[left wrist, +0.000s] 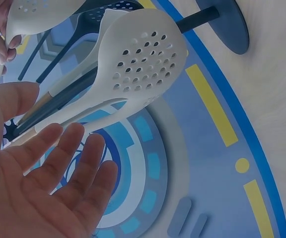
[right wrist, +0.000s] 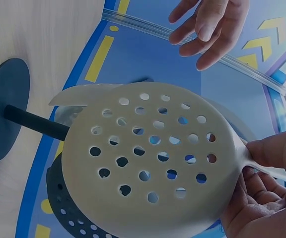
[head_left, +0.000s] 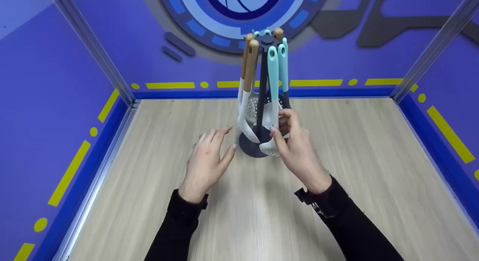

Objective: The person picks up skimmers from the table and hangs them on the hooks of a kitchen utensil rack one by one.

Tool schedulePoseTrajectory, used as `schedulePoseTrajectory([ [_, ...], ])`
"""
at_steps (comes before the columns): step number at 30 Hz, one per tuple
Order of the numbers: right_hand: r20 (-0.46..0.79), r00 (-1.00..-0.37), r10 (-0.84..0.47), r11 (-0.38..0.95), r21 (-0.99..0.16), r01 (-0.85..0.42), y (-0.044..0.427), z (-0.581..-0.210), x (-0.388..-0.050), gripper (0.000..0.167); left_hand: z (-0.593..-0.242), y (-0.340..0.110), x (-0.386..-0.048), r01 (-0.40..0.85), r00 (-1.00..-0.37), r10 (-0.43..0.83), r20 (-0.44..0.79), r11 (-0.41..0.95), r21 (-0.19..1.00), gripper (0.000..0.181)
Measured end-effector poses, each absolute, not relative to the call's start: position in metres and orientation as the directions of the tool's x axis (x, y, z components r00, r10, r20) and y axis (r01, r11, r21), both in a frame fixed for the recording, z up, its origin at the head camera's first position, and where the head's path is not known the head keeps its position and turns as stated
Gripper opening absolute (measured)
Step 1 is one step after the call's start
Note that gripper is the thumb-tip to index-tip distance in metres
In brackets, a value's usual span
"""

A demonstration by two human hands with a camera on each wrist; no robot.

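A dark utensil stand (head_left: pixel 248 149) holds several hanging kitchen tools. My right hand (head_left: pixel 299 145) pinches the white neck of a skimmer (head_left: pixel 274 72) between thumb and fingers; its teal handle still reaches up to the stand's top. In the right wrist view, the skimmer's perforated head (right wrist: pixel 182 213) fills the middle. To the left of the stand, my left hand (head_left: pixel 206 156) holds nothing, its fingers spread and slightly bent, apart from the tools. Nearest it hang white tools with wooden handles (head_left: pixel 251 66); the left wrist view has one white perforated head (left wrist: pixel 110 54) close by.
Another teal-handled tool (head_left: pixel 283 70) with a dark lower part hangs behind the skimmer. The stand is on a light wood table (head_left: pixel 149 171), towards its back edge. Blue patterned panels (head_left: pixel 112 14) with metal corner posts (head_left: pixel 93 43) enclose the back and sides.
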State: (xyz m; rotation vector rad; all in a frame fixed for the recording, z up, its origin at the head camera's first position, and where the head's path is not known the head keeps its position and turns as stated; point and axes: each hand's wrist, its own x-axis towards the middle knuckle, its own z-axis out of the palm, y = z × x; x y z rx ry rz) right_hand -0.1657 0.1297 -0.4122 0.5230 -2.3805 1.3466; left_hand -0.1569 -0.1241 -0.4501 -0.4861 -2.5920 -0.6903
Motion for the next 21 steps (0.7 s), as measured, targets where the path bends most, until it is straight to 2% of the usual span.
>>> schedulePoseTrajectory([
  [11, 0.497, -0.855, -0.151, 0.482, -0.718, -0.502, 0.125, -0.413, -0.173, 0.035, -0.450, -0.124, -0.158, 0.426, -0.853, 0.224, 0.471, 0.820, 0.382, 0.050],
  [21, 0.474, -0.867, -0.155, 0.492, -0.724, -0.484, 0.122, -0.414, -0.177, 0.035, -0.451, -0.125, -0.160, 0.440, -0.845, 0.228, 0.484, 0.811, 0.386, 0.050],
])
